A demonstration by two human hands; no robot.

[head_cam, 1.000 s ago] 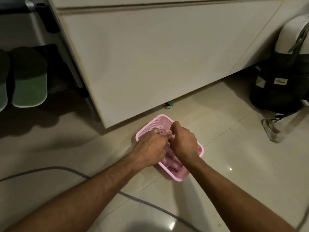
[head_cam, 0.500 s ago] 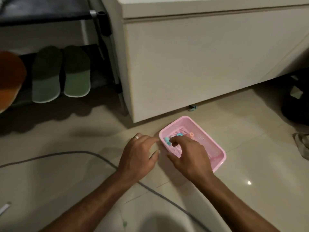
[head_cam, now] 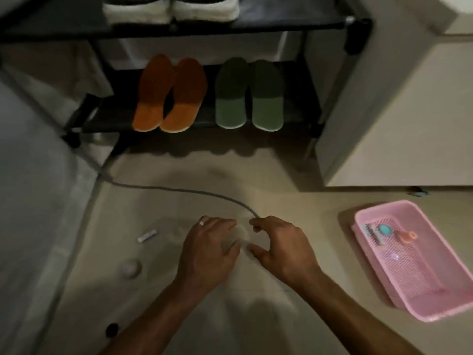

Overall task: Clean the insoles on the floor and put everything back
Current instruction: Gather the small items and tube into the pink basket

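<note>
Nearest the person, both forearms reach forward over the tiled floor. Left hand, ring on one finger, and right hand sit palm-down, fingers loosely spread and curved, thumbs turned toward each other around a pale round object; too blurred to identify, and I cannot tell whether either hand actually touches it. Neither hand grips anything: both look released, likely poised to gather it. A grey cable runs under the fingertips. Left of the hands lie a small white tube and a pale round lump, probably leftover bits yet to be collected. Right, well apart, the pink basket holds small cleaning items, apparently the collection point. Farther off, orange insoles and green insoles stand paired on the lower shelf of the black shoe rack, so seemingly already returned; white-soled shoes above.
</note>
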